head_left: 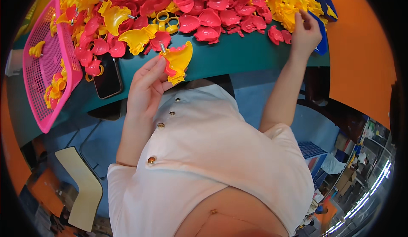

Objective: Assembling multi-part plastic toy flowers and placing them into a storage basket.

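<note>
Held shell: curved yellow plastic shell [182, 60] with a red scalloped liner [171, 70], upright in front of the chest, just above the near edge of the green counter [242, 58].
Metal pin: the pin [162, 48] projects from the shell's upper left corner.
Left hand: the hand [148, 82] is closed lightly, thumb and fingers pinching the shell's left side.
Right hand: the hand [307, 37] is half curled at the yellow heap [287, 7], beside a blue tray [323, 43]; cannot tell whether it grips anything.
Progress: held shell, liner and pin appear joined; two pinned yellow shells [114, 19] lie nearby. The red heap [212, 18] and yellow heap look mostly loose, so much seems left.
Left end: pink basket [73, 65] with a few yellow and red pieces; smartphone [108, 79] beside it, screen dark.
</note>
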